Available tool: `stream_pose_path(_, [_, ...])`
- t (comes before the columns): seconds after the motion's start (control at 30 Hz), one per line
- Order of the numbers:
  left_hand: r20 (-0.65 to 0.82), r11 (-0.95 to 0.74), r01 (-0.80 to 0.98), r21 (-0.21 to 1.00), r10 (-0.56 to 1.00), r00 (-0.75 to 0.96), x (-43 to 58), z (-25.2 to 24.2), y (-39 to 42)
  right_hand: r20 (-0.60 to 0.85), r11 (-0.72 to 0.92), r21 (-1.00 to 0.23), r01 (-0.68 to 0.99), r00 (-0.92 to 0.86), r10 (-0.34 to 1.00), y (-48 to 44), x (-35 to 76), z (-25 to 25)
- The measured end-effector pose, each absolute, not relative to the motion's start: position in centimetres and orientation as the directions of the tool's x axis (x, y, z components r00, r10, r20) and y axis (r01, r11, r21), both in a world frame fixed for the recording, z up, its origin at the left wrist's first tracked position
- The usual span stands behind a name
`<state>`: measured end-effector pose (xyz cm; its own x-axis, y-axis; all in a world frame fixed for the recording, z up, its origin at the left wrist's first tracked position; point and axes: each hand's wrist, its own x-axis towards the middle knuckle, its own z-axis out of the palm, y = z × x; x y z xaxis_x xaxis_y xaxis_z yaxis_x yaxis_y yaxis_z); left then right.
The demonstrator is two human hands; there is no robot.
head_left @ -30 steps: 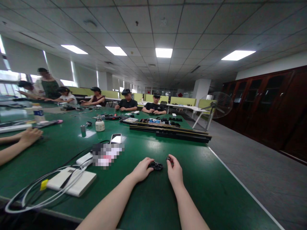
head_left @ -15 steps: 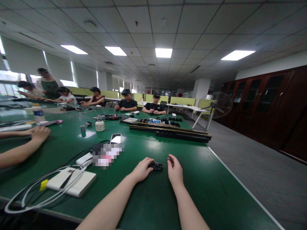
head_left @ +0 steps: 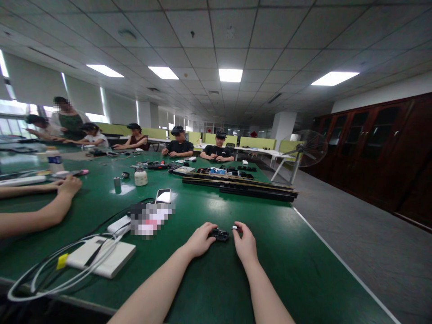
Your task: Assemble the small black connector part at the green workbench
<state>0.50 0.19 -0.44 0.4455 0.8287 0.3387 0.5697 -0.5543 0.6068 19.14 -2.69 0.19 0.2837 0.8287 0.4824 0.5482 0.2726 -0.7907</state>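
My left hand (head_left: 200, 240) rests on the green table (head_left: 297, 270) with its fingers curled round a small black plastic part (head_left: 219, 234). My right hand (head_left: 245, 243) lies just to the right, its fingertips pinched on a tiny dark piece (head_left: 236, 228) held close to the black part's right end. Both forearms reach in from the bottom edge.
A white flat box (head_left: 101, 256) wrapped in white cable lies at left, a phone (head_left: 163, 195) and a small white jar (head_left: 141, 176) further back. Long black rails (head_left: 243, 186) lie across the table. Another person's hands (head_left: 69, 185) rest at left; several people sit at the far end. A fan (head_left: 305, 148) stands right.
My right hand has shifted slightly left, bringing the tiny piece closer to the black part. The other person's hands at left have slid to the right.
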Motion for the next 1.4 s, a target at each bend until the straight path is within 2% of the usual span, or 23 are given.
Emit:
stream_pose_path(0.27, [0.344,-0.563,0.571,0.597,0.823,0.451,0.5,-0.3,0.1,0.420,0.216,-0.764,0.608,0.213,0.882,-3.2,18.8,0.5])
stream_pose_path(0.43, [0.350,-0.567,0.566,0.599,0.821,0.452,0.5,-0.3,0.1,0.381,0.257,-0.783,0.566,0.111,0.918,-3.5,18.2,0.8])
stream_pose_path(0.57, [0.356,-0.571,0.560,0.601,0.818,0.452,0.5,-0.4,0.2,0.429,0.353,-0.797,0.490,0.047,0.902,-3.6,17.9,1.0])
stream_pose_path(0.9, [0.356,-0.573,0.552,0.606,0.816,0.456,0.4,-0.5,0.2,0.522,0.426,-0.731,0.532,0.034,0.853,-3.6,17.9,1.2])
stream_pose_path(1.4, [0.351,-0.579,0.559,0.594,0.812,0.467,0.4,-0.5,0.3,0.483,0.389,-0.636,0.667,-0.050,0.874,-3.4,17.9,0.7])
